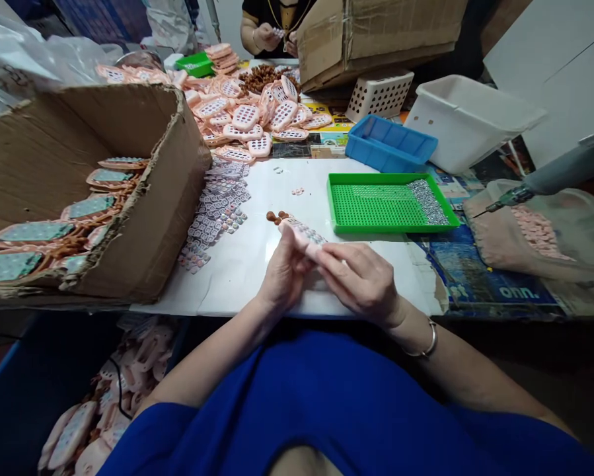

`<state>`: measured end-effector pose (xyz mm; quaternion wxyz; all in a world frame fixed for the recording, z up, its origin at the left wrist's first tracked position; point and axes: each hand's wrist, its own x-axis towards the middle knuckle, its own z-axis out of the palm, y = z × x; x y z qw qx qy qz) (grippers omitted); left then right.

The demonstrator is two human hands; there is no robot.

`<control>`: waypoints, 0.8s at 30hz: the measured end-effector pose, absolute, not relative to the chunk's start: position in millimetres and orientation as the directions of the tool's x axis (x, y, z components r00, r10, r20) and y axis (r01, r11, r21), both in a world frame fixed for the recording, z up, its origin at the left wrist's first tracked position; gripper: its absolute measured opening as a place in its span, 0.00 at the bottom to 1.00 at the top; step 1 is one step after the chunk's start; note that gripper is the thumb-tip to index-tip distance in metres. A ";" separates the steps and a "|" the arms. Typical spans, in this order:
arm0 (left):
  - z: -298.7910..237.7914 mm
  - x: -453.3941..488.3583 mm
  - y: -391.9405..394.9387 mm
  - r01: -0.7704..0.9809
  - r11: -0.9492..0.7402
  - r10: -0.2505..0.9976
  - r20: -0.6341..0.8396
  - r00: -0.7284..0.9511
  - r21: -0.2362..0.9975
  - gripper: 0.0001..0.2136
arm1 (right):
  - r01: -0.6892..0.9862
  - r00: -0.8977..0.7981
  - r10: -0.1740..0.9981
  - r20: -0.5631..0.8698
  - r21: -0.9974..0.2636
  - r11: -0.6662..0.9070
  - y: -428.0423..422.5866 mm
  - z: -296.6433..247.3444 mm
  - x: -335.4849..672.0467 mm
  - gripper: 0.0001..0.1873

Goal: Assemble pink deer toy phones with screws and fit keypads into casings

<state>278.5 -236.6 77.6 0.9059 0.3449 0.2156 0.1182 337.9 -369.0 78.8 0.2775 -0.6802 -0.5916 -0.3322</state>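
Between my two hands, over the white work surface point(247, 264), is a pink plastic toy phone shell point(304, 239) with small buttons on its face and brown knobs point(277, 217) at its far end. My left hand point(284, 274) is closed around its left side, thumb on top. At the near right end, the fingers of my right hand point(359, 274) are pressed together on the shell. Sheets of small printed keypads point(217, 205) lie to the left. Beyond my hands are a few tiny pink pieces point(297, 191).
A cardboard box point(178, 165) holding shells with green boards stands left. To the right are a green tray point(386, 221) of screws, a blue bin point(390, 145) and a hanging electric screwdriver point(534, 185). Pink shells point(247, 119) are heaped behind; another person point(277, 33) sits across.
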 end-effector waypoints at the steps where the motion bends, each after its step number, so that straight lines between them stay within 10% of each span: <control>1: 76.9 276.5 -234.6 -0.077 0.724 0.368 -0.289 0.884 0.686 0.21 | 0.996 0.044 0.641 0.766 0.013 -0.084 -369.9 78.8 336.8 0.18; 14: 72.9 257.0 -220.5 -0.151 0.623 0.481 -0.223 0.848 0.768 0.20 | 0.905 0.349 0.611 0.710 -0.424 -0.025 -377.7 83.4 336.9 0.13; 24: 69.2 243.3 -224.9 -0.049 0.622 0.275 -0.159 0.948 0.782 0.25 | 0.389 0.712 0.680 0.174 -0.904 -0.175 -353.8 76.7 347.2 0.33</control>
